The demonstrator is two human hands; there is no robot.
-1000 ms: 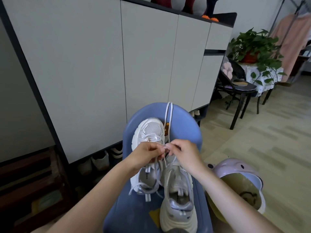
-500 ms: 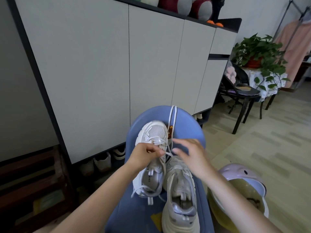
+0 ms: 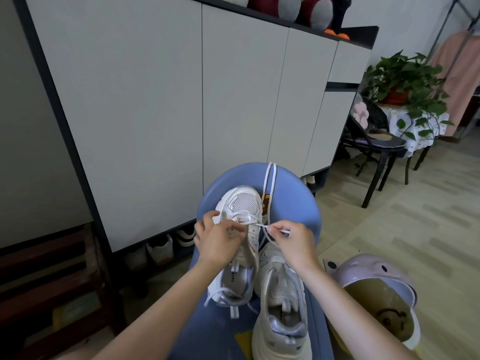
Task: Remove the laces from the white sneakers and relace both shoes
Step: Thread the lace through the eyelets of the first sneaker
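Grey-white cabinet (image 3: 145, 105): fills the background behind everything, shoes tucked along its base.
Blue stool (image 3: 298, 203): carries both sneakers; rounded far edge toward the cabinet.
Left sneaker (image 3: 242, 203): toward the stool's left edge, toe at the far edge, lace partly threaded near the toe.
Right sneaker (image 3: 281, 302): toward the near edge, just beside the first, eyelets apparently bare.
Spare lace (image 3: 270, 183): draped over the stool's far edge.
Left hand (image 3: 218, 240): curled over the left sneaker's tongue, pinching the lace at the eyelets.
Right hand (image 3: 293, 240): pinching the lace tip (image 3: 284, 232), drawn taut to the right.
Step, as judged: relacing the left sneaker, early rows.
Next move, as judged: aim tip at the following eyelet, keep both sides even.
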